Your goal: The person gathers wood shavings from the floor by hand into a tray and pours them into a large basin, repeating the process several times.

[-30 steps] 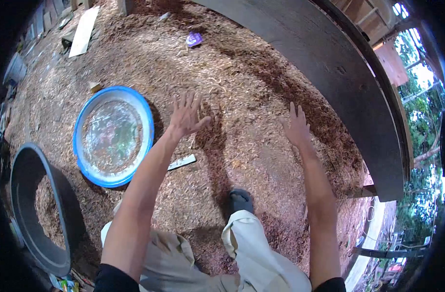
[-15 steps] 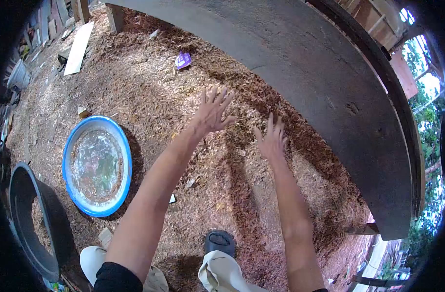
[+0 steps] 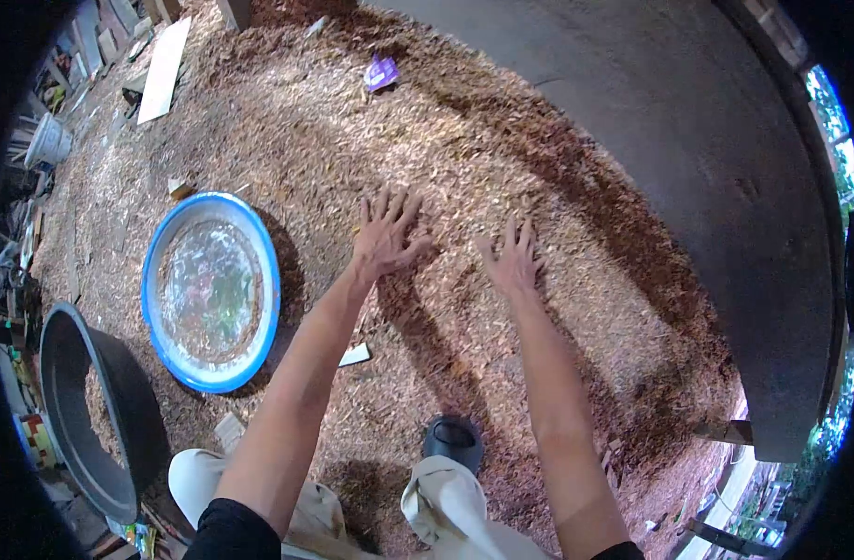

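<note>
Brown wood shavings (image 3: 446,308) cover the ground. My left hand (image 3: 388,235), palm down with fingers spread, is on or just over them near the middle of the view. To its right, my right hand (image 3: 512,257) is in a similar pose, fingers apart, at the surface of the shavings. Neither hand holds anything. Left of my left forearm lies a round basin with a blue rim (image 3: 276,280), with something clear and shiny inside. A dark grey tub (image 3: 128,401) stands tilted at the lower left, some shavings in it.
A large dark board (image 3: 688,140) spans the upper right. A purple wrapper (image 3: 381,73) and a white strip (image 3: 166,70) lie farther off. A small white piece (image 3: 355,355) is beside my left forearm. At the far left stands a white bucket (image 3: 48,142). My sandal (image 3: 453,441) is below.
Both hands have come down onto or close to the shavings, and my left hand has shifted slightly left. The view has moved, so the basin and tub appear farther right.
</note>
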Demonstrator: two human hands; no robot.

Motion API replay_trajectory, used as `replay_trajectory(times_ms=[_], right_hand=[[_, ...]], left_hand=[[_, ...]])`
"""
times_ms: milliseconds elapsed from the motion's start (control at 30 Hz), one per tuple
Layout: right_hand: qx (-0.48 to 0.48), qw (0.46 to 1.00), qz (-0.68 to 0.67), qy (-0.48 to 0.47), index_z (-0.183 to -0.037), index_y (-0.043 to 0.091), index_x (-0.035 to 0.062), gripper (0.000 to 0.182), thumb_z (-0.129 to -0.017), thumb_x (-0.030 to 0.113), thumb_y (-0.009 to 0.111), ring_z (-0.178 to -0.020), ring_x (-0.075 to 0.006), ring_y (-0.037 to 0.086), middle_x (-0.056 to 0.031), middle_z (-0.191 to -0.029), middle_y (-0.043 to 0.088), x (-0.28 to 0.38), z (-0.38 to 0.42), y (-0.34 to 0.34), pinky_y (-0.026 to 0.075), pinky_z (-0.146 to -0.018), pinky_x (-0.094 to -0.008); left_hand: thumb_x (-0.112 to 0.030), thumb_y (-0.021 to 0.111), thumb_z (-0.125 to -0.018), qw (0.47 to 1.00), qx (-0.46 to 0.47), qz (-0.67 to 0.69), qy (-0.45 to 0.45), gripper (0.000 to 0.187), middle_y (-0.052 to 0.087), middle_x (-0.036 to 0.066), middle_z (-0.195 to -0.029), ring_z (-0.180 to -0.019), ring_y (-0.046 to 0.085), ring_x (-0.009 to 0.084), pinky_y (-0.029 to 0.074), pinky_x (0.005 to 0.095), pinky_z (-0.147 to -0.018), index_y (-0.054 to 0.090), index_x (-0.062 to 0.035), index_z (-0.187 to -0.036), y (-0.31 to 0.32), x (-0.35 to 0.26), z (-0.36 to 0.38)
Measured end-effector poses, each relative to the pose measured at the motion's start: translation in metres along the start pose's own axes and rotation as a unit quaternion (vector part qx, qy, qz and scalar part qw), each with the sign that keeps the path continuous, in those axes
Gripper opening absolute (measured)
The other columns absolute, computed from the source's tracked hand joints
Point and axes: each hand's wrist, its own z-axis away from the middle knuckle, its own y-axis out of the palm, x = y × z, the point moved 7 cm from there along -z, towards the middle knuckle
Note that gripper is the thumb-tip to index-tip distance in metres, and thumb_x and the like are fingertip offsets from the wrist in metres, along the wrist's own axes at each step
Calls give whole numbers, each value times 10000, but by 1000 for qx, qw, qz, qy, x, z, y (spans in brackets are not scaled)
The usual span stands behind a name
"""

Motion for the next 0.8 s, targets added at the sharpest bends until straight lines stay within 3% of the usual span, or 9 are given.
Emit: replay_trajectory(times_ms=[133,200,367,400,433,467,600,733,800], right_hand=[[-15,1000,-21,-1,-1555,207,146,909,-895,754,354,-1472,-442,103,-226,-1604,103,29,16,-11,113,-1095,-749],[1,1000,30,-9,-1550,224,140,888,-906,736,359,-1470,-448,102,-235,-1594,138,32,25,-8,116,-1101,-740],[0,998,-40,-51,-1545,248,144,815,-936,668,384,-1457,-470,131,-232,-1593,147,15,28,14,173,-1104,-720],[-1,998,-32,-57,-1544,255,153,798,-939,655,392,-1448,-475,148,-217,-1595,155,23,34,16,195,-1104,-709],[-1,998,-25,-64,-1543,262,161,781,-943,642,400,-1440,-479,165,-203,-1596,163,35,42,18,218,-1104,-698],[-2,997,-17,-71,-1542,269,169,765,-947,628,408,-1432,-484,182,-189,-1597,171,47,51,20,240,-1104,-687],[-31,987,-29,-158,-1524,320,168,705,-965,592,387,-1422,-479,216,-162,-1594,202,77,86,44,221,-1117,-688],[62,986,-57,-142,-1539,275,250,654,-974,561,386,-1419,-490,220,-88,-1605,217,99,125,49,180,-1111,-721],[49,984,-91,-146,-1542,263,282,645,-973,554,402,-1439,-473,179,-37,-1624,170,97,131,45,121,-1122,-725]], left_hand=[[-689,349,-933,999,-29,17,25,809,181,113,-1618,-1488,136,366,55,579,-1196,186,-213,-1567,-19,11,24],[-672,342,-944,999,-39,1,31,780,184,102,-1619,-1483,159,366,72,576,-1198,195,-223,-1564,-17,1,34],[-651,309,-961,1000,24,10,14,747,236,94,-1602,-1470,205,358,81,567,-1203,261,-188,-1546,9,-28,37],[-640,307,-966,999,42,14,15,735,258,95,-1594,-1469,213,354,82,568,-1204,286,-178,-1537,11,-25,45],[-615,326,-970,999,-15,2,34,701,317,104,-1565,-1453,250,356,109,572,-1196,350,-165,-1507,1,-22,58],[-615,326,-970,999,-16,3,34,701,317,104,-1565,-1453,250,356,109,572,-1196,350,-165,-1507,-2,-17,71],[-580,385,-962,997,9,75,28,650,402,116,-1508,-1398,340,352,201,565,-1157,453,-142,-1437,-22,-14,116],[-571,421,-954,995,32,82,36,639,378,113,-1527,-1413,319,353,176,574,-1159,443,-170,-1451,-13,-14,141],[-578,426,-950,994,-73,63,49,647,319,109,-1565,-1445,263,355,130,613,-1157,393,-220,-1489,-28,-13,150]])
